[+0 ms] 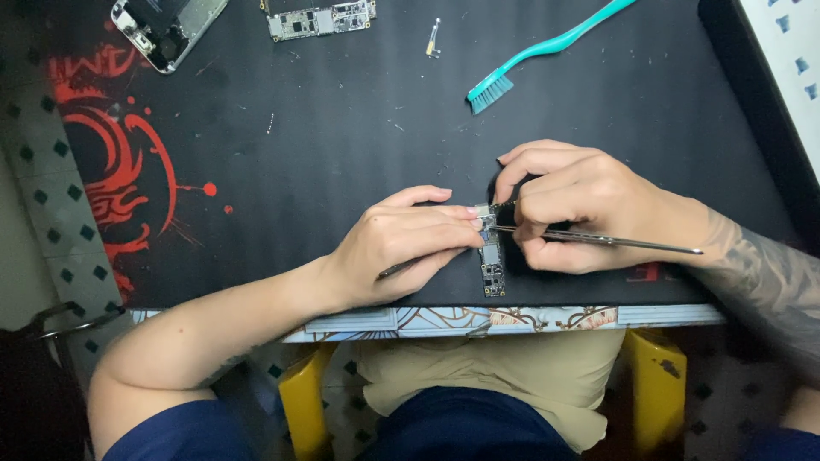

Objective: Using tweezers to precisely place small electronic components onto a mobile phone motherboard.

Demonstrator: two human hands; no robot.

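Note:
A narrow phone circuit board lies on the black mat near the table's front edge. My left hand rests beside it on the left, fingertips pressing on the board's upper part, with a thin dark tool partly hidden under the palm. My right hand is closed around metal tweezers, whose tips touch the top of the board. The long tweezer handle sticks out to the right over my wrist.
A teal brush lies at the back right. A second circuit board and an opened phone body sit at the back left. A small metal part lies between them. The mat has a red print at left.

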